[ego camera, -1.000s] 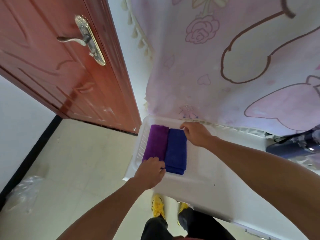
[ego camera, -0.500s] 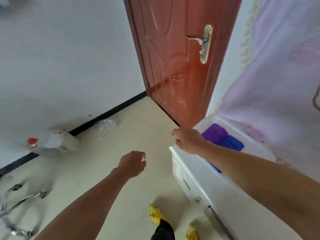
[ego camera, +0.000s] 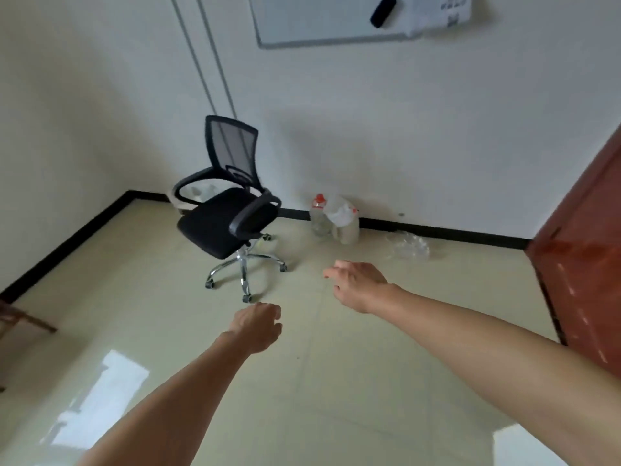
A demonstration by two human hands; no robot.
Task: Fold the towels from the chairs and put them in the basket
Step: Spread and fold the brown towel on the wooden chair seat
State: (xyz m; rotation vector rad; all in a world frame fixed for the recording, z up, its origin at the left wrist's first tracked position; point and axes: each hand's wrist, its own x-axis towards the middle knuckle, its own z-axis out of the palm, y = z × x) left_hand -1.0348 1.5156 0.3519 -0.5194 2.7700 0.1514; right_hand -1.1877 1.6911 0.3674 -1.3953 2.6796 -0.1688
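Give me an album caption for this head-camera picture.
Two empty hands, left and right, reach out toward a bare black office chair.

A pale tiled floor (ego camera: 336,381) runs to white walls edged with a black skirting board (ego camera: 437,232). Against the far wall stand two clear plastic jugs (ego camera: 332,218), one with a red cap, touching each other; just to their right lies crumpled clear plastic (ego camera: 408,247). A whiteboard (ego camera: 329,18) hangs high on that wall. At the right edge is a reddish-brown door (ego camera: 581,264). A bright light patch (ego camera: 100,401) lies near left.
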